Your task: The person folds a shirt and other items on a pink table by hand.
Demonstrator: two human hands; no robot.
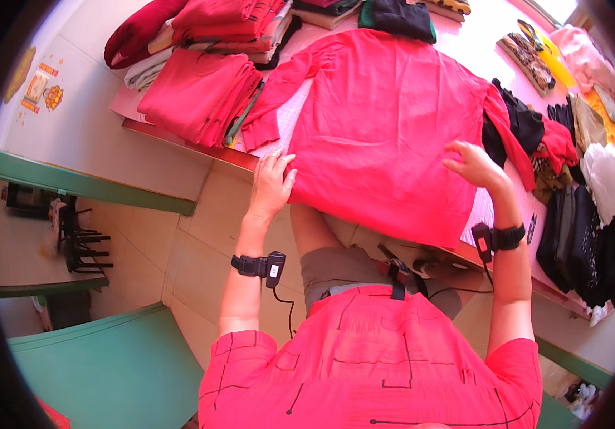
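A red long-sleeved garment (382,123) lies spread on the table before me, its lower edge hanging over the near side. One sleeve bends down at the left, and the other stretches down at the right. My left hand (272,185) is at the garment's lower left edge, fingertips against the cloth; whether it pinches the cloth is unclear. Over the right part of the garment is my right hand (469,162), its fingers apart and slightly curled, with nothing in them. Whether it touches the cloth cannot be told.
Folded red clothes (200,96) are stacked on the table (178,140) at the left. A folded black garment (396,20) lies beyond the spread one. Crumpled dark clothes, a white plastic bag (608,179) and folded black clothes (581,241) are at the right. A green surface (109,370) stands lower left.
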